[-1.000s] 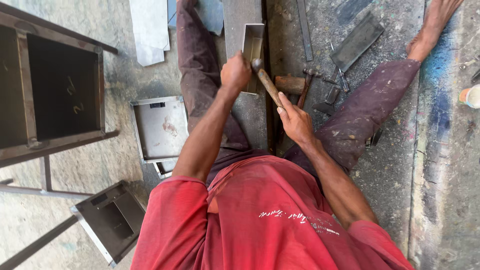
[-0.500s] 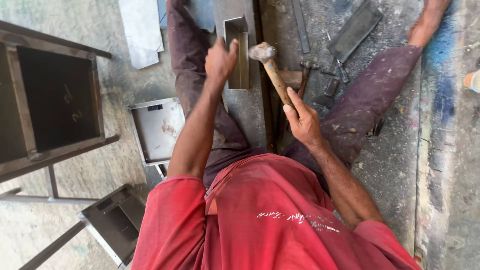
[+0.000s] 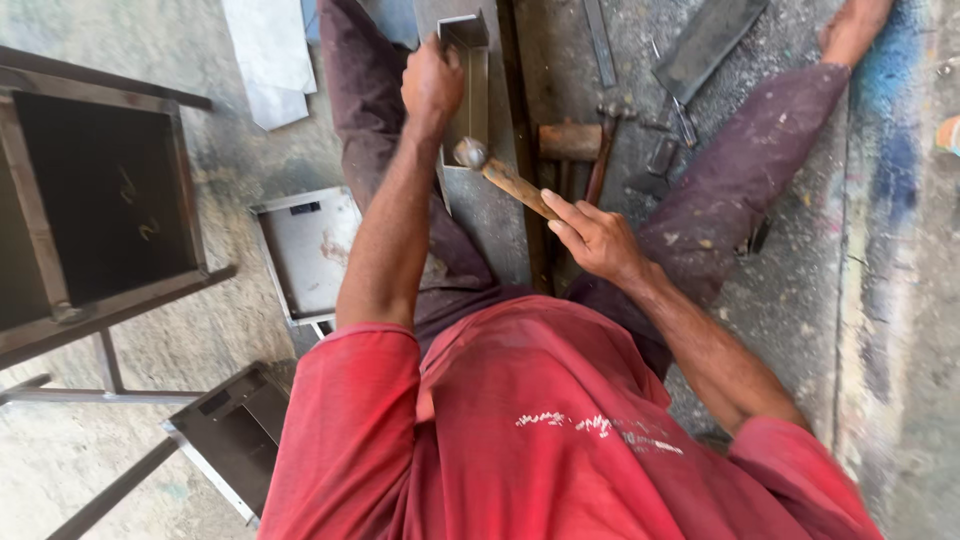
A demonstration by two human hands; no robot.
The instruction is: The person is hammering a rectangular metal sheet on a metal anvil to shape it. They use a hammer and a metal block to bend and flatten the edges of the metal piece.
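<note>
Nearest, our red shirt (image 3: 560, 440) fills the lower frame, both forearms reaching forward from it.

Right hand (image 3: 592, 238): we grip the wooden handle of a hammer (image 3: 500, 172), fingers wrapped round the near end. The steel head sits at the lower end of the workpiece, though we cannot tell whether it touches.

Left hand (image 3: 430, 88): closed on the left wall of a folded metal channel (image 3: 468, 85), which stands on a flat steel plate (image 3: 490, 215) between our legs.

To our left: a shallow grey metal tray (image 3: 305, 250), a darker tray (image 3: 230, 430) nearer us, and a dark metal frame stand (image 3: 100, 200).

To the right of the plate: a wooden mallet (image 3: 570, 142) beside a second hammer (image 3: 605, 140).

Farthest: a pale metal sheet (image 3: 265, 55) and a dark steel strip (image 3: 710, 40) on the concrete floor (image 3: 790, 280).
</note>
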